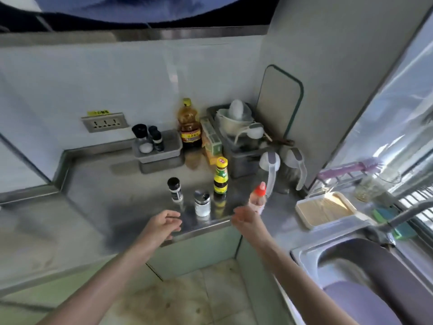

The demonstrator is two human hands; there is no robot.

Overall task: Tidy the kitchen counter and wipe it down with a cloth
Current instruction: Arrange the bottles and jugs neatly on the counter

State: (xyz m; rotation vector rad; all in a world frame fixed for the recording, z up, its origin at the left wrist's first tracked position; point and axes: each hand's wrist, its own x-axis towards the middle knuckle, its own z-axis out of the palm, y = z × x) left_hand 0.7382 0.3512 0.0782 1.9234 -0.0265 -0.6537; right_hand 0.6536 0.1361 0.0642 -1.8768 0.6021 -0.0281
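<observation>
1. A home kitchen, small and in daily use.
2. A steel counter (98,184) runs into a corner under a tiled wall with a socket (104,122).
3. An oil bottle (189,124), a sauce bottle (220,175) and shakers (202,202) stand on it.
4. Bowls (234,120) fill a rack (241,158) beside an upright cutting board (280,102).
5. A steel sink (304,252) with a tap (407,213) sits at right, below a window.

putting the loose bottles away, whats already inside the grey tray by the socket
The grey tray holds three black-capped shakers and a small white-lidded jar, all at its left end. Its right half shows bare. The tray wall hides their bases.
</observation>
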